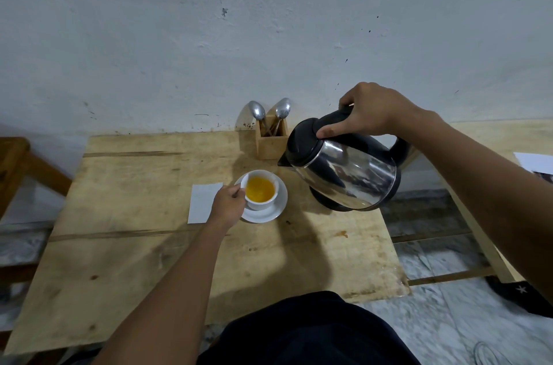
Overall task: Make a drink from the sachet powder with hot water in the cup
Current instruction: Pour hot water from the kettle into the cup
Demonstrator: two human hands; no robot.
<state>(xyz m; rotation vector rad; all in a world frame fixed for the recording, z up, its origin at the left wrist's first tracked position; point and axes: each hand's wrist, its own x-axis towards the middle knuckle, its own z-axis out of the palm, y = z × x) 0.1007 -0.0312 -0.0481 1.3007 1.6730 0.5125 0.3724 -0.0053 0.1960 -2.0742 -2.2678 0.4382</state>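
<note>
The right hand (369, 112) clenched the kettle (344, 167) handle from above, spout tipped toward nine o'clock, just beside the cup (259, 190). The left hand (229, 205), arm outstretched, gripped the cup, holding orange drink, on its saucer (269, 213) mid-table (134, 245).

— What stands at the far edge of the wooden table (125, 245)?
— A small wooden holder (270, 145), set against the whitish, scuffed wall (209, 35). Two metal spoons (270, 112) stand in it, bowls up, leaning apart.
— And off the left edge?
— Part of a brown wooden chair (18, 161), only its corner in view.
— Off the right edge?
— A second pale wooden surface (490, 137), with a sheet of paper (535, 162) lying at its right side, cut off by the frame. Below lies a grey marbled floor (443, 328), and on it a dark shoe (520, 296) bearing a white star.
</note>
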